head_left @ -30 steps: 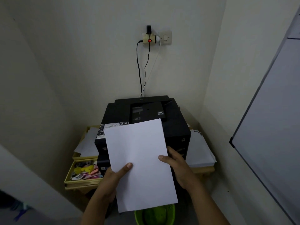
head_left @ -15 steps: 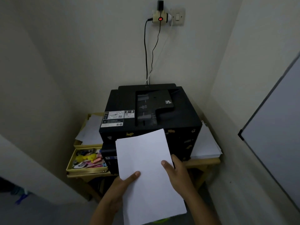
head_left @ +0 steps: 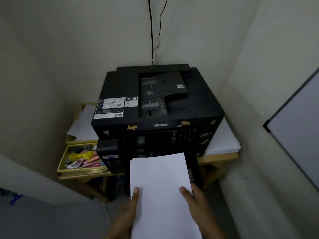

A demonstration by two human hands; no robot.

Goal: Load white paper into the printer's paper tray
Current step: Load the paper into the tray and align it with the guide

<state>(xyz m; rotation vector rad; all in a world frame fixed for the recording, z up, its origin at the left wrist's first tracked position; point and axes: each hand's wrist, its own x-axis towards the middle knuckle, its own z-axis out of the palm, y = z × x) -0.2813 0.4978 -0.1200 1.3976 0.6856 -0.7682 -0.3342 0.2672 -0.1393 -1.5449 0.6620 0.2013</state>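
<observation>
One black boxy Epson printer [head_left: 155,107]. One white paper sheaf [head_left: 162,192] at its 6 o'clock, two bare hands on it: left hand [head_left: 126,216], right hand [head_left: 198,202]. Two yellow plastic trays: [head_left: 82,169], [head_left: 70,138] at 9 o'clock. One white paper stack [head_left: 224,140] at 3 o'clock. Two black cables [head_left: 152,31] at 12 o'clock.

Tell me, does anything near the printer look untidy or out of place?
Yes. Left of the printer, loose sheets lie askew and overhang their yellow tray.
</observation>
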